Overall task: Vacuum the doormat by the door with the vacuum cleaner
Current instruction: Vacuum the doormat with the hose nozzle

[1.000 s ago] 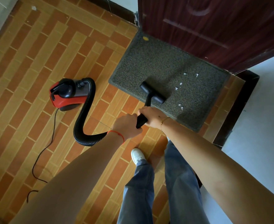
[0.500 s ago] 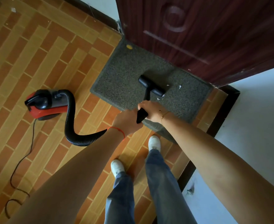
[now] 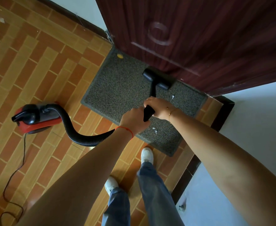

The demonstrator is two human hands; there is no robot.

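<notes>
A grey doormat lies on the tiled floor against a dark red door. The black vacuum nozzle rests on the mat's far edge, right at the door's foot. My left hand and my right hand both grip the black wand just behind the nozzle. A ribbed black hose curves from the wand to the red and black vacuum cleaner on the floor at the left. A few white scraps and a yellow spot lie on the mat.
A black power cord trails from the vacuum toward the lower left. My feet in white shoes stand just short of the mat. A white wall with dark skirting bounds the right side.
The nozzle has been pushed forward across the mat to the door's foot. The cluster of white scraps on the mat's middle is gone. I have stepped closer.
</notes>
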